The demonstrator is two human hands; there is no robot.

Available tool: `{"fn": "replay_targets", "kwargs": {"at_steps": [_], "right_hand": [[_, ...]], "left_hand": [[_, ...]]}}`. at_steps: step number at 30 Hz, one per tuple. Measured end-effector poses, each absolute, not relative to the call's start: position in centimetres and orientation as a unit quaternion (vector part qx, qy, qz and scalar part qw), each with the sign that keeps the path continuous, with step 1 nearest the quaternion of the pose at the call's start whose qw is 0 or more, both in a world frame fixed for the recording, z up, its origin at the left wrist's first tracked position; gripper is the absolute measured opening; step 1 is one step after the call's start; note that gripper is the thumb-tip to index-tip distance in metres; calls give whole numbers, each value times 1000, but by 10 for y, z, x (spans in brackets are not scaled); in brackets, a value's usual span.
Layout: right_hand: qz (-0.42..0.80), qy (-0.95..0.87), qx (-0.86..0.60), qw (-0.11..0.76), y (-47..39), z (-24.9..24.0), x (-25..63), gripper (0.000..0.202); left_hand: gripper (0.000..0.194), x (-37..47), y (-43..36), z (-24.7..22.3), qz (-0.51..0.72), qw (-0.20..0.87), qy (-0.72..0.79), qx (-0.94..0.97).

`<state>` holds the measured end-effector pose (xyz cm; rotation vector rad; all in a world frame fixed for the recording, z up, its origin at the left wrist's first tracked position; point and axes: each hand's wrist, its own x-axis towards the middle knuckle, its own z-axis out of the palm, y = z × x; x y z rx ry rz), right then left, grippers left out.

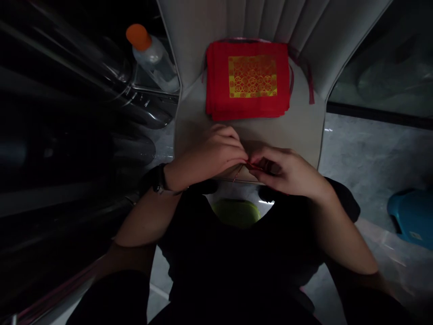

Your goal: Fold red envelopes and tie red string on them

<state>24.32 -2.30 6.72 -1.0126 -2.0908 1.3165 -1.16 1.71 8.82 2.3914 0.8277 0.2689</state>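
My left hand (pixel 225 149), with a dark watch at the wrist, is closed, its fingertips bunched together over the front part of a grey chair seat (pixel 189 119). Facing it, my right hand (pixel 291 171) pinches a small, narrow red piece (pixel 252 166) between thumb and fingers. The fingertips of both hands meet at this piece; dim light hides its exact kind. A thin reddish cord (pixel 238 173) hangs below the left fingertips. Beyond the hands lies a stack of red pouches (pixel 252 106) with a gold printed panel and dark pink ribbons (pixel 310 85).
A clear bottle with an orange cap (pixel 154 58) stands left of the chair, beside dark shiny tubing (pixel 149 106). On the grey floor (pixel 358 153) at the right is a blue plastic object (pixel 411 216). Something yellow-green (pixel 237 212) shows below the seat, between my knees.
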Motion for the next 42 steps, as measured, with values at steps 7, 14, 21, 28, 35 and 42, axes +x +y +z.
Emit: {"fn": "replay_targets", "kwargs": {"at_steps": [7,14,21,28,35,42], "right_hand": [[478,-774,-345,232,-22,61,241,9],[475,-779,-344,220,-21,61,238,11],[393,-765,-458,227,-30,67,236,11],[360,-783,-462,207,-29,75,238,14],[365,-774,-465,228,-14,83,261,17],[469,-750,-414,214,4,71,266,20]], "left_hand": [[22,-11,18,84,99,330,322,882],[21,-16,19,77,99,292,288,907],[18,-17,13,78,123,264,339,895],[19,-12,4,83,123,231,365,894],[23,-11,3,90,130,306,323,886],[25,-13,11,79,120,402,320,849]]}}
